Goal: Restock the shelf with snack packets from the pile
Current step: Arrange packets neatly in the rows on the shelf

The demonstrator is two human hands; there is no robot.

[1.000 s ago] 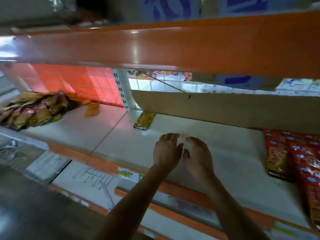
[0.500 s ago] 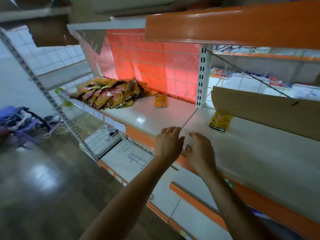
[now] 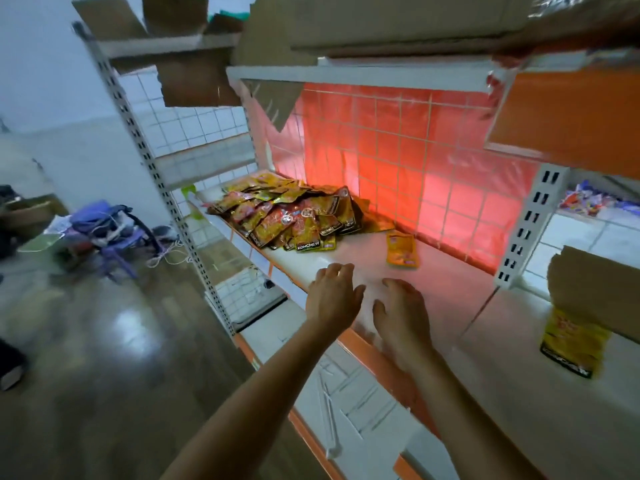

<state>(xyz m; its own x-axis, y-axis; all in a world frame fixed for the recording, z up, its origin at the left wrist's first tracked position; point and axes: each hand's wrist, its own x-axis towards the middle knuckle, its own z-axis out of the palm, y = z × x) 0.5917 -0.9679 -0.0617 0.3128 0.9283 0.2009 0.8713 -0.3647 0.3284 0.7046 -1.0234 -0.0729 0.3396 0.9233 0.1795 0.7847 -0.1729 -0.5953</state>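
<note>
Both forearms reached forward from the bottom edge. Left hand [image 3: 334, 296] and right hand [image 3: 401, 308] were side by side, palms down over the front of the white shelf [image 3: 450, 282]. Fingers were loosely spread and slightly bent, holding nothing. Whether the palms touched the board could not be told; the right hand was blurred.

Judgement: empty hands low over the board suit a reach for stock, not a placement.

Just beyond the right hand one loose packet [image 3: 401, 251] lay flat, apart from the rest. A second stray packet [image 3: 571, 341] sat in the next bay to the right, partly tucked under a cardboard sheet [image 3: 595, 285].

Further back and left, the pile of snack packets [image 3: 291, 216] was heaped on the same shelf against the red-backed wire grid [image 3: 398, 161]. It looked dumped rather than faced, so nearly all the restocking probably remained. The pile lay nearer the left hand.
</note>
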